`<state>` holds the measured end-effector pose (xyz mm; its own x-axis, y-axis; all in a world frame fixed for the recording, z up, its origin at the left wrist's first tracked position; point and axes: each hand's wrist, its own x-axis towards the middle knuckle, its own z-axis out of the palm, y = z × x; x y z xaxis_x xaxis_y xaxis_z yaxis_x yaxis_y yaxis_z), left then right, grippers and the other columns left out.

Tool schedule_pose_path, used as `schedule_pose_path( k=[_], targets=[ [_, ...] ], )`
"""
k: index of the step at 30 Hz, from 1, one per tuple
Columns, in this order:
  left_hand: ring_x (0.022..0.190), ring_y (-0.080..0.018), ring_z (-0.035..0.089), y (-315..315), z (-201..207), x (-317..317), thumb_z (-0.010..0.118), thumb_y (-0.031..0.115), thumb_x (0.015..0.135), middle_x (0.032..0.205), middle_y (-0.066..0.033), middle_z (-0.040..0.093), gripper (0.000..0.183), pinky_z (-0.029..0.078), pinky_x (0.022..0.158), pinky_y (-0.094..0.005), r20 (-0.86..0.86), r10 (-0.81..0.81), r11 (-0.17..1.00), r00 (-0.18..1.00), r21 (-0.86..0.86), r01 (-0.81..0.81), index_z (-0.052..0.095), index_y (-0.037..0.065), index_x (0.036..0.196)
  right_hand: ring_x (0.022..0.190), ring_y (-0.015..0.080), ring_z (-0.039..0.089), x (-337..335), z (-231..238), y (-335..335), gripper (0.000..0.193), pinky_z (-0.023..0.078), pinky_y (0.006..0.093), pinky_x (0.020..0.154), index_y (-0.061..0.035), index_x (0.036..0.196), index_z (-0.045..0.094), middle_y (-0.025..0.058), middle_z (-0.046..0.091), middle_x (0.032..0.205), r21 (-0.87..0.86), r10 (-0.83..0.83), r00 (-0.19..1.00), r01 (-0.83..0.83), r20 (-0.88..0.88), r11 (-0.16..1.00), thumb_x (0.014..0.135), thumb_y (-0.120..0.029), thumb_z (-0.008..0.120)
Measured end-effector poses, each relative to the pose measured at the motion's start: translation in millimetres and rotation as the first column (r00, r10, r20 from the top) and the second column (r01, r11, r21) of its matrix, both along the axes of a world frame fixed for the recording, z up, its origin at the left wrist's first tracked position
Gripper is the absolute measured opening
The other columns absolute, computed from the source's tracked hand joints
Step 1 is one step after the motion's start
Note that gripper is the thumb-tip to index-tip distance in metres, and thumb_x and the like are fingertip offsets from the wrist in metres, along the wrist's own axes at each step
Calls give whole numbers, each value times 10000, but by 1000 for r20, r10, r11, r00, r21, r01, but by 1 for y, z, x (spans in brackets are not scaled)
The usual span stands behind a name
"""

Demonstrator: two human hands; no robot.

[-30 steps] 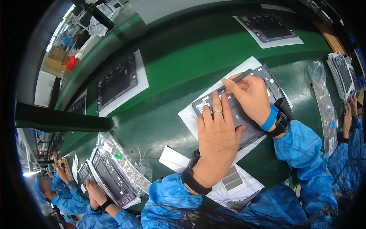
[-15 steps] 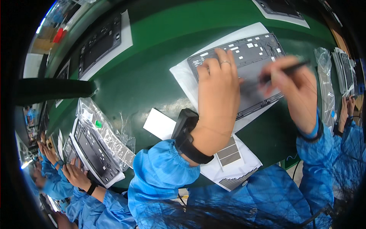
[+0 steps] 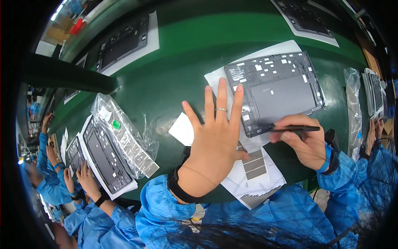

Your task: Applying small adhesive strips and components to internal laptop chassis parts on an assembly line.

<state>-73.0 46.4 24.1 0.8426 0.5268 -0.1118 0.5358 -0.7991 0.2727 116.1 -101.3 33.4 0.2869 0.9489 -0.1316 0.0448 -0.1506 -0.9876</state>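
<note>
A flat dark grey casing (image 3: 282, 97), like a tablet's back shell with several small white patches, lies on a white sheet (image 3: 214, 78). My left hand (image 3: 215, 143) is open with its fingers spread, empty, the fingertips at the casing's left edge. My right hand (image 3: 304, 143) grips a slim black pen-shaped tool (image 3: 304, 128) between thumb and fingers; its tip, blurred, is by the casing's lower edge. Below my left hand lies a sheet of grey rectangular pieces (image 3: 255, 168), partly covered. A white card (image 3: 182, 129) sits left of that hand.
Clear plastic bags with grey strips lie to the left (image 3: 126, 139) and right (image 3: 352, 116). More dark casings rest at far left (image 3: 124, 45), far right (image 3: 304, 18) and near left (image 3: 103, 153), where a co-worker's hands (image 3: 87, 182) work. A dark bar (image 3: 70, 76) juts in from the left.
My left hand has come off the casing's middle toward its left edge, with fingers now spread. My right hand has moved down to the lower edge. The whole view has shifted slightly.
</note>
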Motion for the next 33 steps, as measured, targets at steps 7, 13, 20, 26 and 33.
schedule_pose_path(
  k=[7, 13, 20, 26, 33],
  targets=[
    [1545, -488, 264, 3, 13, -34, 992, 442, 560, 1712, -251, 184, 1388, 207, 1134, -822, -70, 88, 996, 994, 20, -86, 224, 137, 1676, 973, 173, 742, 10, -28, 34, 199, 584, 282, 876, 43, 1212, 684, 113, 749, 1090, -56, 3, 1000, -4, -30, 998, 1030, -29, 653],
    [1580, -474, 213, 5, 7, -63, 941, 302, 697, 1738, -199, 166, 1216, 216, 1208, -746, -24, -98, 991, 995, -89, 96, 244, 56, 1662, 880, 131, 693, -1, -23, 44, 166, 548, 245, 770, 18, 1144, 729, 92, 727, 1069, 58, -7, 999, 4, 42, 998, 991, -43, 705],
    [1574, -392, 279, 3, -2, -54, 930, 437, 638, 1727, -155, 238, 1227, 223, 1206, -723, 13, -51, 989, 999, -141, 52, 335, -33, 1602, 618, 182, 664, -39, -19, 63, 214, 510, 307, 599, -10, 1042, 754, 116, 701, 774, -47, 188, 960, -182, 206, 982, 919, -173, 818],
    [1575, -375, 283, 2, -1, -51, 941, 455, 595, 1727, -147, 246, 1253, 203, 1192, -754, -8, -24, 991, 1000, -129, 23, 361, -14, 1602, 567, 293, 619, -42, -24, 74, 224, 476, 388, 554, -16, 973, 743, 142, 663, 703, -58, 237, 926, -231, 292, 971, 943, -234, 784],
    [1577, -381, 276, 2, -3, -51, 948, 439, 586, 1734, -136, 233, 1259, 188, 1188, -769, -11, -8, 992, 1000, -124, 7, 358, -14, 1602, 545, 111, 568, -37, -32, 83, 195, 434, 290, 521, -16, 1029, 717, 72, 653, 653, -132, 305, 918, -279, 253, 951, 972, -194, 773]
  ],
)
